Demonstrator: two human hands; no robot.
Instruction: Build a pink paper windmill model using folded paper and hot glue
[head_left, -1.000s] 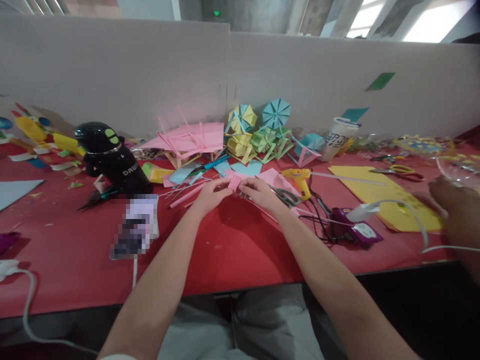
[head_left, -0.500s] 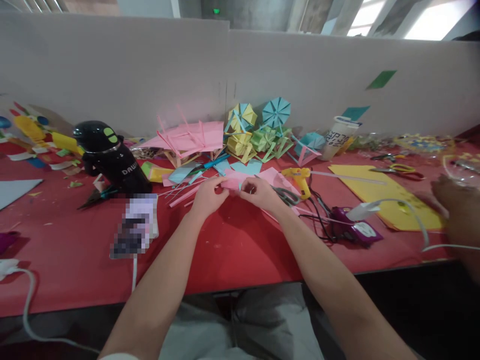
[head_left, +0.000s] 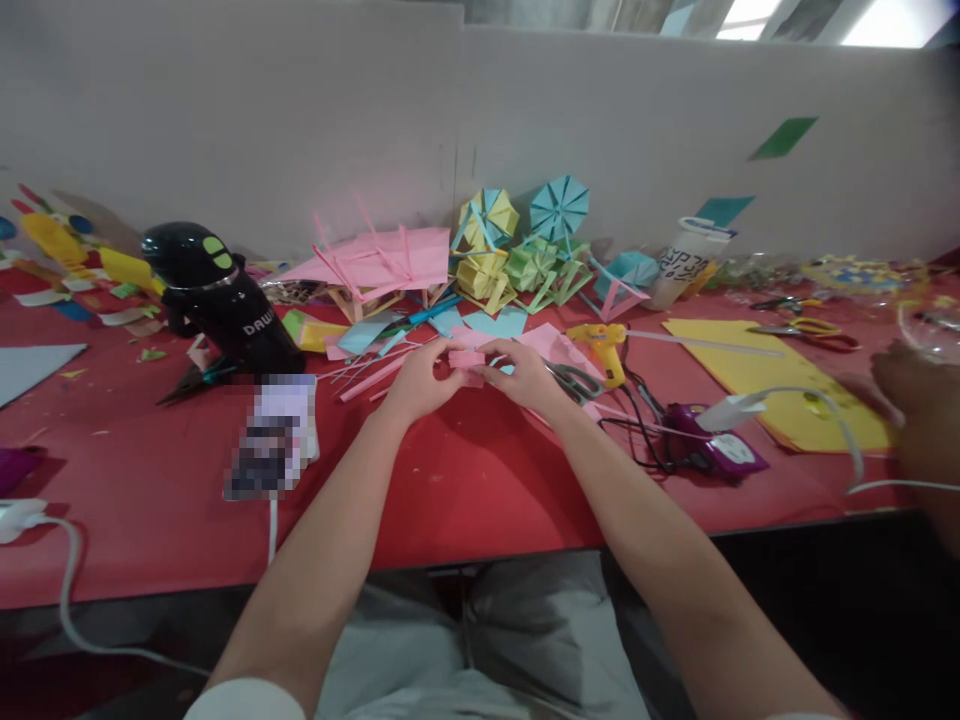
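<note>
head view: left hand [head_left: 422, 380] and right hand [head_left: 521, 375] pinch folded pink paper [head_left: 466, 359].

One left hand [head_left: 418, 382], one right hand [head_left: 531, 378], two mid-frame! One co-worker's hand [head_left: 900, 388], right edge. Left side: one black bottle [head_left: 244, 320], one phone [head_left: 271, 435]. Upper middle, at least five paper umbrellas [head_left: 559, 208]! Right of centre, one glue gun [head_left: 609, 350], one cup [head_left: 686, 262], at least two scissors [head_left: 795, 331].

Single head-worn view — close, facing forward and down across red table [head_left: 450, 490] — toward grey partition [head_left: 247, 110].
</note>
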